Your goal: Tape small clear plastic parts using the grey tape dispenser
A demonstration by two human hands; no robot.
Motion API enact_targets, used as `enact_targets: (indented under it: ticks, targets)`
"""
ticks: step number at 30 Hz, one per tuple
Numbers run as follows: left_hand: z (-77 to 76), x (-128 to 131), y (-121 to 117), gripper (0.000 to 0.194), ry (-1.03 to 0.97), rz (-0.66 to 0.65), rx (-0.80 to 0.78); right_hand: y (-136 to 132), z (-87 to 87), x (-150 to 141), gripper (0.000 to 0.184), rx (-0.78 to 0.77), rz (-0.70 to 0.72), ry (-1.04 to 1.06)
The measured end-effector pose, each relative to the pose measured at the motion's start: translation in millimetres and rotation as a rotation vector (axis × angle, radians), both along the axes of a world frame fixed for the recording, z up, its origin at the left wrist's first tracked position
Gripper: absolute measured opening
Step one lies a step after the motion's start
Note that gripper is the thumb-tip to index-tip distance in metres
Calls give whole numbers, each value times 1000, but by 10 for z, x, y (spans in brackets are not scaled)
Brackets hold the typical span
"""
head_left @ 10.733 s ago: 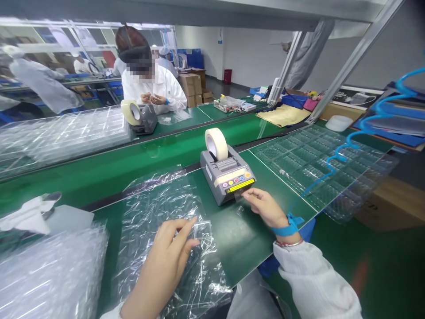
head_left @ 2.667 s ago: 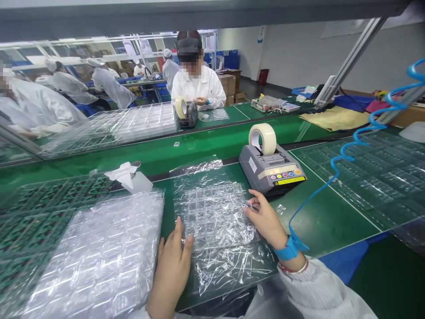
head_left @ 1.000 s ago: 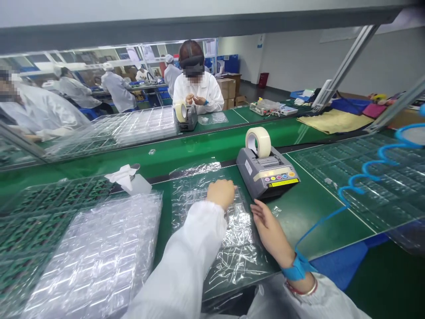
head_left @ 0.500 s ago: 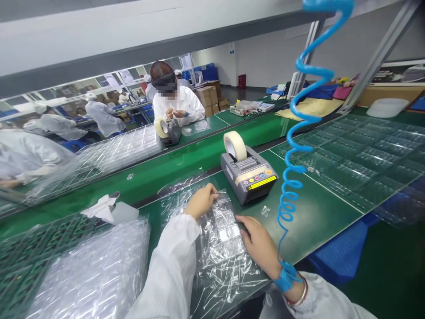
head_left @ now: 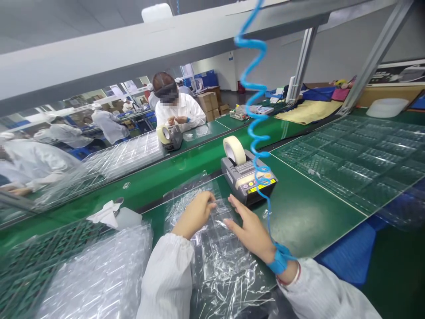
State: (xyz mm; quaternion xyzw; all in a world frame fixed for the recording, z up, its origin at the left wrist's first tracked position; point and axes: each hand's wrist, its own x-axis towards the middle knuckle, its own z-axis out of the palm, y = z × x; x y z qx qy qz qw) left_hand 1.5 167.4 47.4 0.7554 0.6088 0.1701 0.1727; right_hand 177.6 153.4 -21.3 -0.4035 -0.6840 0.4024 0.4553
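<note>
Several clear plastic bags (head_left: 222,261) lie overlapped on the green bench top before me. My left hand (head_left: 199,210) is bent over the upper end of the top bag, fingertips curled together at its edge; the far side of its grip is hidden. Across from it, my right hand (head_left: 249,228) hovers at the bag's right side, thumb and fingers apart, holding nothing. A blue band with a coiled blue cord (head_left: 257,128) is on the right wrist. Just beyond the hands stands a grey tape dispenser (head_left: 245,177) carrying a cream tape roll (head_left: 234,150).
Stacked clear plastic trays (head_left: 96,270) are at left, with a white crumpled cloth (head_left: 105,213) behind. More clear trays (head_left: 358,155) lie at right. A green conveyor belt (head_left: 186,166) runs across; a co-worker (head_left: 181,110) sits beyond it. A shelf beam (head_left: 116,57) crosses overhead.
My right hand has moved up and left, its fingers spreading above the bag. The left hand has shifted slightly down. The coiled cord has swung left, and the view has tilted up slightly.
</note>
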Motion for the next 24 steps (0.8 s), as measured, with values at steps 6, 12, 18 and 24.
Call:
enact_targets:
  ticks: [6,12,18,24]
  targets:
    - [14,-97,192,18,-44,-83,-124,324,112,-216,37,18,22,-186]
    - [-133,-327,556,31,-65,-220,-258,321,42,-247,29,93,6,-204]
    - [-343,-515,819,58,24,-354,-343,287,111,-269,26,104,51,-199]
    - [-623,-589,894,75,160,-262,-267,197,244,-228,23,-4,200,-181]
